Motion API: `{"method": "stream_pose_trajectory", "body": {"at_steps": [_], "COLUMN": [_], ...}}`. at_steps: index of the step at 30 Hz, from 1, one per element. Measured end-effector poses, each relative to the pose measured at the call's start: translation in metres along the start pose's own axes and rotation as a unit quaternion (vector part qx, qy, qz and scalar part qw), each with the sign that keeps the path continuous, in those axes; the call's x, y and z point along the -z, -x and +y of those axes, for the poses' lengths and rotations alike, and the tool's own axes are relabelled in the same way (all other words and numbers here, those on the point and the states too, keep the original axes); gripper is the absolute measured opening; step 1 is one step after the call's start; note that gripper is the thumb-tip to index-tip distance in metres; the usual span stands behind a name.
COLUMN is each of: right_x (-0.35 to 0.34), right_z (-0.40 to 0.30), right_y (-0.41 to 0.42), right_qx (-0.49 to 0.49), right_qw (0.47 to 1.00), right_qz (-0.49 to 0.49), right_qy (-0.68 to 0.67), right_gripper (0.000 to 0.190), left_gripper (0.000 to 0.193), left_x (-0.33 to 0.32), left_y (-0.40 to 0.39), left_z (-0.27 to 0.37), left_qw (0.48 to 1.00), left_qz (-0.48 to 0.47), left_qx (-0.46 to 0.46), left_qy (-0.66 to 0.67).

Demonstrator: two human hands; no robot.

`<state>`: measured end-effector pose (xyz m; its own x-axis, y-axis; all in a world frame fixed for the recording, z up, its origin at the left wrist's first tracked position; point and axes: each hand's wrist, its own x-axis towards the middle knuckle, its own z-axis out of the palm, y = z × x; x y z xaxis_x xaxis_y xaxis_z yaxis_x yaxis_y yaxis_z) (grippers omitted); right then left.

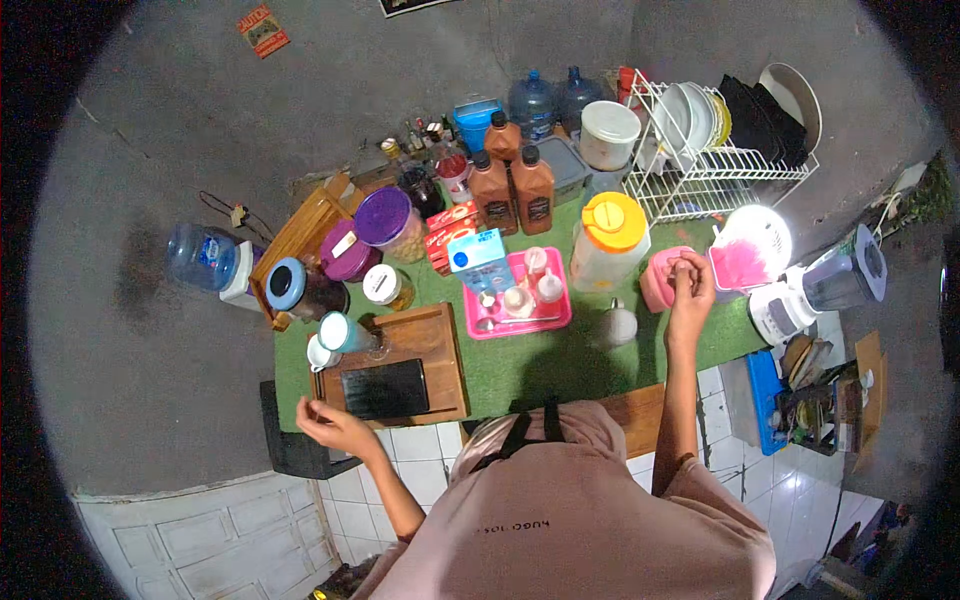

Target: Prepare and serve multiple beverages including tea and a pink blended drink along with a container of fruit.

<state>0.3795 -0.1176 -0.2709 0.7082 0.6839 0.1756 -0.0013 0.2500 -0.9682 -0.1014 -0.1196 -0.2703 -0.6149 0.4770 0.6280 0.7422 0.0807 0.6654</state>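
Observation:
My left hand (336,429) hangs at the left front edge of the table, its fingers loosely bent and apart, with nothing seen in it. Near it a black smartphone or tablet (384,388) lies on a wooden tray (441,352), with a white mug (322,354) and a light-blue cup (343,332) at the tray's left. My right hand (688,289) is raised over the right side, fingers curled in, overlapping a pink container (658,285). Whether it touches the container or pinches something small is unclear. A round white jug or pot (619,326) stands left of my right wrist.
Mid-table, a pink tray (480,324) carries a blue-and-white carton (480,259), small bottles and a spoon. Behind it are brown bottles (534,199). A yellow-lidded pitcher (611,244), a white dish rack (705,180) and a blender (784,311) occupy the right side.

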Motion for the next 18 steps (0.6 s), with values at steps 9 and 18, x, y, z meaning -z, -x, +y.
{"method": "stream_pose_trajectory", "body": {"at_steps": [9,18], "right_x": [0.035,0.037], "right_z": [0.076,0.161], "right_y": [-0.128,-0.221], "right_qx": [-0.122,-0.16], "right_qw": [0.97,0.98], "right_qz": [0.076,0.059], "right_qy": [-0.197,-0.099], "right_gripper": [0.031,0.023], "left_gripper": [0.022,0.053], "left_x": [-0.045,-0.098], "left_y": [0.118,0.134], "left_z": [0.193,0.28], "left_qw": [0.72,0.621], "left_qz": [-0.582,-0.686], "left_qx": [-0.14,-0.178], "left_qy": [0.351,0.336]}}
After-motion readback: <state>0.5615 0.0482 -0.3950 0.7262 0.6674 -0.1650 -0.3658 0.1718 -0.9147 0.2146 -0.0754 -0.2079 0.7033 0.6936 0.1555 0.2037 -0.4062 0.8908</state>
